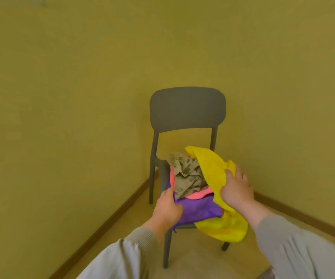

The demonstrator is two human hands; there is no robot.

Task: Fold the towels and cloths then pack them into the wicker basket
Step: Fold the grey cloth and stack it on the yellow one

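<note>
1. The right hand's fingers (241,176) curl over a bunched fold of the yellow towel (211,168), with the thumb pressed onto the fabric on the near side, so the right hand (236,191) grips it.
2. The left hand (168,208) has its index finger stretched forward, the tip touching the lower edge of the patterned beige cloth (186,174). Its other fingers are tucked in over the purple cloth (198,210); I cannot tell whether they pinch any fabric.
3. The yellow towel drapes over the right side of the pile and hangs off the front edge of the seat.
4. The cloths lie unfolded in a heap: the purple cloth at the bottom, a pink cloth (198,195) on it, and the crumpled patterned beige cloth on top.
5. The whole heap sits on the seat of a grey chair (187,109).
6. Grey sleeves (303,248) cover both forearms down to the wrists.
7. The chair stands in a corner between two yellow-green walls (61,97), with a brown skirting board (110,218) along the pale floor (198,264).
</note>
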